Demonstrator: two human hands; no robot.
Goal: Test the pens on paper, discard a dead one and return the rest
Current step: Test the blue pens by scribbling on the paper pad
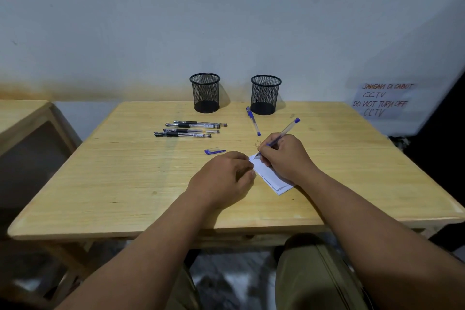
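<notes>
pinched in the right hand point(284, 156), a blue pen point(283, 133) touches the paper point(270, 176); left hand point(224, 178) curls loosely, pinning its near-left edge.

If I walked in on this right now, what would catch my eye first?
Most likely the two hands at the middle of the wooden table: the right hand presses a blue pen to a small white paper while the left hand steadies its edge. Next, the four black pens lying in a row to the left, and the two black mesh cups by the wall.
</notes>
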